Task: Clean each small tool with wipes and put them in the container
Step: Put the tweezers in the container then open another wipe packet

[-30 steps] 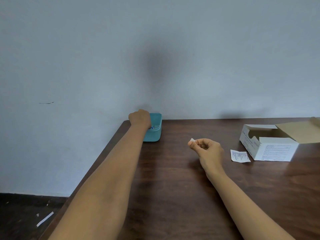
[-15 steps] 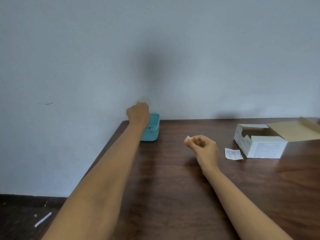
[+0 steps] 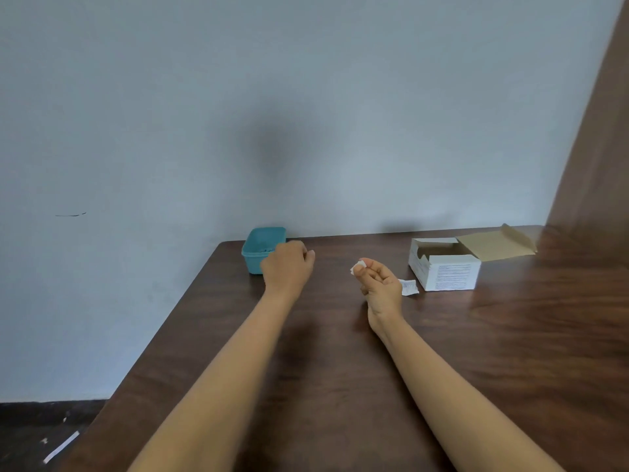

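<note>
A small teal container point(image 3: 260, 245) stands at the table's far left corner against the wall; what lies inside is too dim to tell. My left hand point(image 3: 287, 267) hovers just right of and in front of it, fingers curled loosely, and I see nothing in it. My right hand point(image 3: 379, 282) is raised mid-table, palm toward me, pinching a small folded white wipe point(image 3: 358, 267) between thumb and fingertips. No small tool shows on the table.
An open white cardboard box point(image 3: 444, 272) with its brown flap folded back sits at the right. A torn white wipe sachet point(image 3: 408, 287) lies beside it. The dark wooden table point(image 3: 323, 369) meets a grey wall; a brown panel point(image 3: 599, 148) rises at far right.
My left hand has drawn back from over the teal container toward the right and nearer to me. My right hand has kept hold of the wipe with little movement.
</note>
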The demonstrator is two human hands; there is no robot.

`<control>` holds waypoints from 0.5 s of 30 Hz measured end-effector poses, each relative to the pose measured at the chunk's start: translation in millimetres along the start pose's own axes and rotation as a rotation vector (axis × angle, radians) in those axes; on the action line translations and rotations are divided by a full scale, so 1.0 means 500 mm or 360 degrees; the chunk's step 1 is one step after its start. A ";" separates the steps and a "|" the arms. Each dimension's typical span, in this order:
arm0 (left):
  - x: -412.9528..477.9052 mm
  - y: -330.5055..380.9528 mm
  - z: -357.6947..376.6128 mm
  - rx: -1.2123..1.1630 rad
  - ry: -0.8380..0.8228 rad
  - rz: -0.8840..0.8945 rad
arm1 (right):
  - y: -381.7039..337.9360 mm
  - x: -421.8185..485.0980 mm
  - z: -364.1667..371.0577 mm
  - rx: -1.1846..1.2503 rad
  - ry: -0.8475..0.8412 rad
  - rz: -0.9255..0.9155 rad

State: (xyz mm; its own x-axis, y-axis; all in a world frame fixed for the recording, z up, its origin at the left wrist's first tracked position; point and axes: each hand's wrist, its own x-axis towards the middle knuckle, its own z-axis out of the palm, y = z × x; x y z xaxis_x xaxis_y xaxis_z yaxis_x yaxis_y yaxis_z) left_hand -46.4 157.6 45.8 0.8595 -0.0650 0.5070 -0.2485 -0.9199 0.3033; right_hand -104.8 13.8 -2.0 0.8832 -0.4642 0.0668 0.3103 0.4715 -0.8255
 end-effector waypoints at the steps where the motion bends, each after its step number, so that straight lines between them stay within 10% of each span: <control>1: -0.017 0.008 0.010 -0.0073 -0.0050 -0.0035 | -0.004 -0.007 -0.007 0.0038 -0.0009 0.0042; 15: -0.131 0.142 0.113 -0.0599 -0.0387 -0.0339 | -0.087 -0.050 -0.160 -0.0335 -0.0069 -0.0044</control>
State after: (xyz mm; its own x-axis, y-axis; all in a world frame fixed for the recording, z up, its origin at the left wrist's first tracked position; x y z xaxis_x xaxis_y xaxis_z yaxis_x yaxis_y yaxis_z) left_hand -95.0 74.8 -11.4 0.9769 -0.0206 0.2128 -0.1617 -0.7220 0.6727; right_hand -168.5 -55.2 -12.8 0.8911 -0.4400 0.1114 0.2585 0.2902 -0.9214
